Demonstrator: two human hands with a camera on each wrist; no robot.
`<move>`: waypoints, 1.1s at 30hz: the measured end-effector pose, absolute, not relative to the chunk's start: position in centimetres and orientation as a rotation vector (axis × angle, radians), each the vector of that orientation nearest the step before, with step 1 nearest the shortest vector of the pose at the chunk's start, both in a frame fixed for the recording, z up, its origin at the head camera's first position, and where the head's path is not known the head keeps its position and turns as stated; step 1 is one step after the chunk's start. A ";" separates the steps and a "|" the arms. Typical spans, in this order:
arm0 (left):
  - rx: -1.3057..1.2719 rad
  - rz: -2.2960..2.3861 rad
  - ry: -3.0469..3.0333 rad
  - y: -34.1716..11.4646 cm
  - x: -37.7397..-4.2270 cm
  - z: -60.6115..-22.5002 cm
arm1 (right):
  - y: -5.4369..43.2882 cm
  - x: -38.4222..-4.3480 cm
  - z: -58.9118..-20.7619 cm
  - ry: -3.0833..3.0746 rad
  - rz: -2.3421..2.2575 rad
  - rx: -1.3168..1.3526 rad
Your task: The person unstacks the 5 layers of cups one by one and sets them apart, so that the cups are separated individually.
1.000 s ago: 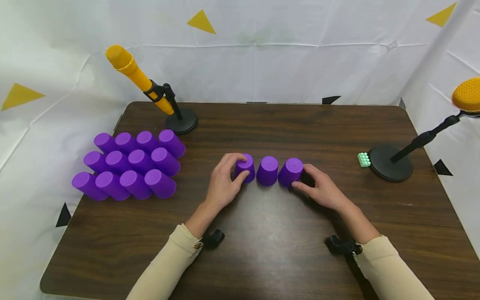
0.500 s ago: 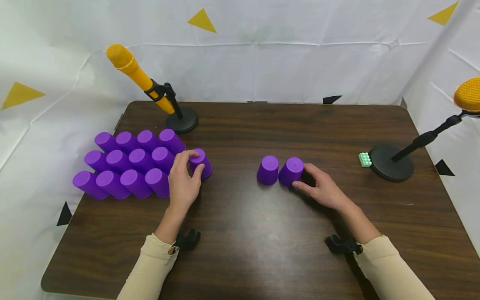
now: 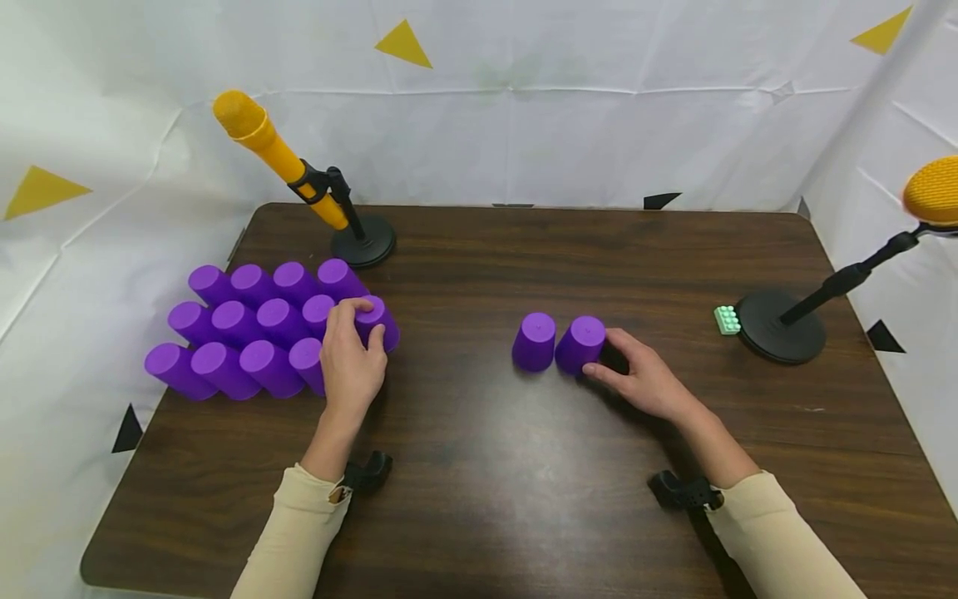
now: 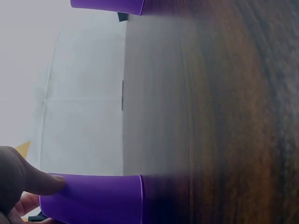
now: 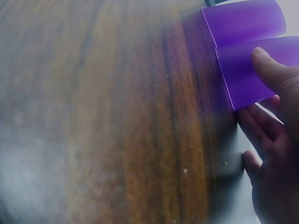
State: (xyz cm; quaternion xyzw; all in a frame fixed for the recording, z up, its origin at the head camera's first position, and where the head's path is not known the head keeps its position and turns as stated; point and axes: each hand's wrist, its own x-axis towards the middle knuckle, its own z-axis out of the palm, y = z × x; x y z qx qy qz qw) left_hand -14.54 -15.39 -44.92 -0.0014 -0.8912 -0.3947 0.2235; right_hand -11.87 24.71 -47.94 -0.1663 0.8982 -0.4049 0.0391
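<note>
In the head view my left hand (image 3: 350, 366) grips an upside-down purple cup (image 3: 382, 323) at the right end of the middle row of a cup block (image 3: 279, 320). The left wrist view shows the thumb against the side of this cup (image 4: 100, 198), its rim at the tabletop. Right of centre stand two more upside-down purple cups. My right hand (image 3: 639, 378) holds the right one (image 3: 580, 343) between thumb and fingers; the left one (image 3: 534, 343) stands close beside it. From the right wrist, the thumb lies across the held cup (image 5: 240, 74). The left hand partly hides nearby cups.
Behind the block stands a yellow microphone (image 3: 277, 154) on a black round base (image 3: 362, 241). On the right are another black stand (image 3: 780, 329) with a yellow head (image 3: 931, 190) and a small mint-green studded brick (image 3: 726, 320). White sheeting (image 3: 584, 141) surrounds the brown table (image 3: 539, 491).
My left hand has carried the leftmost of the three middle cups leftward to the end of the block's middle row. My right hand stays at its cup.
</note>
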 end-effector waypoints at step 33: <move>-0.446 -1.029 -2.412 -8.7 -12.1 -41.3 | 24.7 -12.0 -48.2 2.771 -1.265 -0.537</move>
